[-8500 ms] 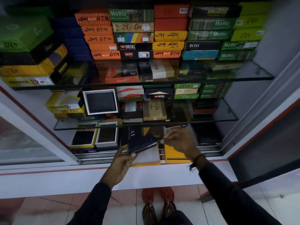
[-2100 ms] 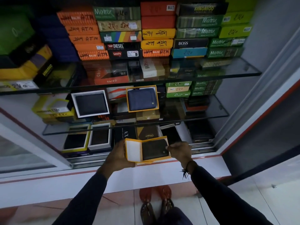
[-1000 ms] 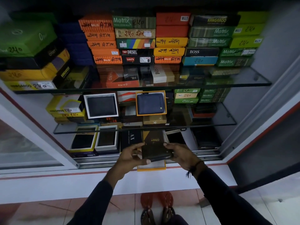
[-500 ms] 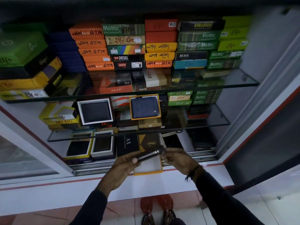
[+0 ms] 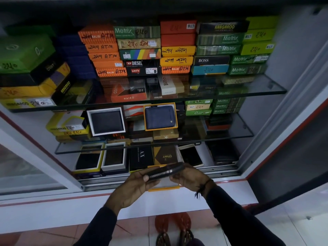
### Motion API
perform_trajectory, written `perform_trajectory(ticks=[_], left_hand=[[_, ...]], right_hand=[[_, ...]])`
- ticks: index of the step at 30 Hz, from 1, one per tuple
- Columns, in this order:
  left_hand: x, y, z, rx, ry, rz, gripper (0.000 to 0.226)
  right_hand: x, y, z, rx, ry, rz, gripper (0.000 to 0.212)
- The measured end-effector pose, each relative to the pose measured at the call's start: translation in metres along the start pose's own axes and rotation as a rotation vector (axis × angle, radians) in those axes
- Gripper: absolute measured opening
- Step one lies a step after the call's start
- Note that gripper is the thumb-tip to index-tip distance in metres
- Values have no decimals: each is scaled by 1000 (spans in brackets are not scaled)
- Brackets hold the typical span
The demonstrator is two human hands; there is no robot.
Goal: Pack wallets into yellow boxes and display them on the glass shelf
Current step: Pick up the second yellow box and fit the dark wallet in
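Both hands share one grip: left hand (image 5: 132, 188) and right hand (image 5: 190, 178) pinch one dark zip wallet (image 5: 166, 171) edge-on between them. Just below it lies one open yellow box (image 5: 164, 188) on the white sill. Beyond, two glass shelves (image 5: 262, 89); the lower carries one blue wallet (image 5: 160, 117) boxed in yellow, among stacked boxes.
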State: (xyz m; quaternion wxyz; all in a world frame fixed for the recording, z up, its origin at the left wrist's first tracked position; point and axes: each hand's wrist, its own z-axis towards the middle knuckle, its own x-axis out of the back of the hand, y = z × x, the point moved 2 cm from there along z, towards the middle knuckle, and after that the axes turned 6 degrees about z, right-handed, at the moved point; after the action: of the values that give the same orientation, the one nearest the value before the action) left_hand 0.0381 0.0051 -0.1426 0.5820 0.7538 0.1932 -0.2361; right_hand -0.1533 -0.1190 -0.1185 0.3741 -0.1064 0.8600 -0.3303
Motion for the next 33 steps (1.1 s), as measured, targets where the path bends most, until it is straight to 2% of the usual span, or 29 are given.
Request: perform_trajectory(ticks=[3,5,8,13,15,18,20,23,26,29,30,33], left_hand=[[6,-1,-1,-13,-77,-16,74],[10,-4,-1,-35,-52,-44,71],[23,-10,-3,-85,156,-46,53],[19,-20,4,-101,497,129,49],[2,-27,13,-110,588,223,49],[-19,-39,27,-150,537,220,39],[-21,-45,27,-152,527,198,43],[-16,-50,19,-152,473,163,39],[-4,-48,9,-122,425,20,44],[9,-42,-7,-125,372,-116,44],[10,-41,-10,-123,336,-128,44],[-3,-36,-12,-115,194,-140,45]], right_hand=[[4,-1,-1,63,-54,-4,18],[10,0,0,77,-44,-21,17],[23,-12,-7,122,66,-51,18],[15,-27,-35,349,139,-192,47],[-12,-14,-35,456,201,-370,34],[-51,15,-30,636,339,-786,7],[-65,26,-30,721,413,-991,10],[-69,24,-37,700,390,-1069,14],[-53,-1,-49,686,371,-1010,13],[-22,-40,-66,641,268,-659,12],[-13,-51,-71,596,236,-551,12],[3,-58,-68,431,184,-459,17]])
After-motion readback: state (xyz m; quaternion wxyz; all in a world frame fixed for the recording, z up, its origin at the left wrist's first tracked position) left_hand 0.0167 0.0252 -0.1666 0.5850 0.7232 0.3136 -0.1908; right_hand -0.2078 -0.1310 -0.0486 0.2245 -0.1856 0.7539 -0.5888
